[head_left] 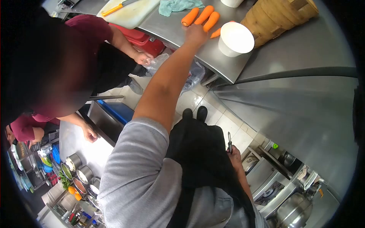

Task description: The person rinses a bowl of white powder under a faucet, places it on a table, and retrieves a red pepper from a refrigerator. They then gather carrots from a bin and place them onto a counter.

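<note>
Left hand (195,35) reaches the carrots (205,15) on the steel counter (213,57), its finger grip unclear; right hand (235,154) fingers clasp a peeler (229,141). A firm mid-length hold on one carrot probably suits best.

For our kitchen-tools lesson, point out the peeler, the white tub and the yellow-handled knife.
peeler (229,141): head view, on the middle of its thin shaft.
white tub (229,51): head view, on its outer wall below the rim.
yellow-handled knife (112,10): head view, on the yellow handle.
</note>
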`<state>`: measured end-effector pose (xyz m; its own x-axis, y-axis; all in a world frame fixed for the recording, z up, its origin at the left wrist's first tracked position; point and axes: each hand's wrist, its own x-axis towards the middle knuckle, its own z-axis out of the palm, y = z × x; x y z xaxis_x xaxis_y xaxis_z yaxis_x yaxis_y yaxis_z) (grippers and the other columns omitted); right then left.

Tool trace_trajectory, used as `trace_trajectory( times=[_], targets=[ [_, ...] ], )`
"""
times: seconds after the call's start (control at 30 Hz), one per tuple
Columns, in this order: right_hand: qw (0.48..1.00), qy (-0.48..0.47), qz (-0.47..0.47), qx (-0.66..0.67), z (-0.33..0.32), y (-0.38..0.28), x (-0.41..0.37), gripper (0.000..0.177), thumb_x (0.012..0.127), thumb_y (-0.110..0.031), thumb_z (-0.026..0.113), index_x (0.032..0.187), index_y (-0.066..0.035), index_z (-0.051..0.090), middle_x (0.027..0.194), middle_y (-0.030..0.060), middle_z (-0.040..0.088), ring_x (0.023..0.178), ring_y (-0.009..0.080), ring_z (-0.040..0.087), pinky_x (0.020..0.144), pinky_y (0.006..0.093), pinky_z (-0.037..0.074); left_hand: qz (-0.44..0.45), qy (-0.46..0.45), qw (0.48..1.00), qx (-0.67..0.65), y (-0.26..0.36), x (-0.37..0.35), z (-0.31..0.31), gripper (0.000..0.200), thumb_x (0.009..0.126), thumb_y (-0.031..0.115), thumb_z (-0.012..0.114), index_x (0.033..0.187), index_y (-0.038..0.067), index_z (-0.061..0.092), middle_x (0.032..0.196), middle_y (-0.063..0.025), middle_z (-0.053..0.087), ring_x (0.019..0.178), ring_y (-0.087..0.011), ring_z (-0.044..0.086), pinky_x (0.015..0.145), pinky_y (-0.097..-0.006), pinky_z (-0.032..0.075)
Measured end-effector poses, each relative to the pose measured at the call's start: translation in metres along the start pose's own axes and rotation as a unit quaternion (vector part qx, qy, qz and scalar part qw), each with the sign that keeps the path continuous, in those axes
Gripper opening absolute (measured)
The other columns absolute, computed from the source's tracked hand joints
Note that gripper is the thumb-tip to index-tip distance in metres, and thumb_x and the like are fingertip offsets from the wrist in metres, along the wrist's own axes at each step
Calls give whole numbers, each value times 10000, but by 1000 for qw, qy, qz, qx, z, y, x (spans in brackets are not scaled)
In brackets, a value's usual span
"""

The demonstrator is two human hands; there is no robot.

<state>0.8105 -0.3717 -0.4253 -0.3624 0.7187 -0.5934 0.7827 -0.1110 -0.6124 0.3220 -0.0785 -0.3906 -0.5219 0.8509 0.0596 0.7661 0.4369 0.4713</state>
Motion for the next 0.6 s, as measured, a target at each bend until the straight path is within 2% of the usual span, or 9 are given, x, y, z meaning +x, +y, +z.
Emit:
trace_trajectory(
  times=[0.07,0.13,0.17,0.27,0.33,0.4,0.47,0.53,0.6],
  targets=[
    [1000,0,3,-17,3,-6,1,107,813,-99,560,832,-20,491,718,186,535,659,354,531,623,397,430,-27,15,998,-47,3,-5,-12,427,768,357,658,1040,28,646,1084,-192,620,990,-285,611,850,-388,483],
    [1000,-6,7,6,14,6,6,102,810,-94,560,826,-25,488,713,180,534,659,344,535,622,393,430,-90,-74,982,-147,3,-14,-38,414,791,325,624,1001,-33,638,969,-188,642,939,-325,609,844,-396,471],
    [999,-10,12,28,18,6,9,97,806,-90,559,821,-30,484,709,173,533,659,334,539,622,390,431,-92,-73,983,-144,-2,-21,-47,414,791,325,624,1001,-33,638,969,-188,642,939,-325,609,844,-396,471],
    [999,-36,2,39,18,-9,16,98,806,-90,561,816,-40,477,702,160,530,671,310,547,628,379,432,-36,-3,989,-145,-18,-54,-81,387,801,300,617,987,-39,637,887,-190,643,842,-342,619,761,-412,486],
    [999,-46,-5,15,15,-21,25,95,806,-92,561,815,-42,481,700,154,532,667,304,549,627,377,433,25,80,974,-209,-27,-89,-107,370,825,328,616,1011,10,654,924,-173,650,827,-251,643,761,-344,476],
    [998,-57,-13,-13,11,-35,36,91,807,-94,561,815,-44,485,698,149,533,662,298,551,626,374,434,13,118,958,-261,-42,-125,-134,366,846,308,611,1004,-20,644,863,-122,643,803,-188,627,734,-303,477],
    [995,-63,-48,-52,10,-48,48,104,805,-105,568,826,-35,495,709,165,545,666,323,554,625,386,438,-1,156,890,-428,-62,-166,-155,294,840,244,609,982,-13,626,844,-93,608,787,-173,585,730,-295,453],
    [993,-80,-34,-75,12,-52,61,111,807,-112,569,836,-28,502,719,174,552,673,339,555,629,394,441,-49,211,783,-583,-74,-214,-167,312,865,245,578,1031,-20,589,906,-78,603,822,-170,575,764,-298,448],
    [990,-98,-23,-96,19,-54,76,120,809,-118,571,845,-22,508,729,184,560,680,354,555,633,402,444,-37,259,682,-683,-81,-255,-172,422,917,351,521,1112,-23,504,1050,-145,598,1001,-293,591,919,-421,444]
  ],
)
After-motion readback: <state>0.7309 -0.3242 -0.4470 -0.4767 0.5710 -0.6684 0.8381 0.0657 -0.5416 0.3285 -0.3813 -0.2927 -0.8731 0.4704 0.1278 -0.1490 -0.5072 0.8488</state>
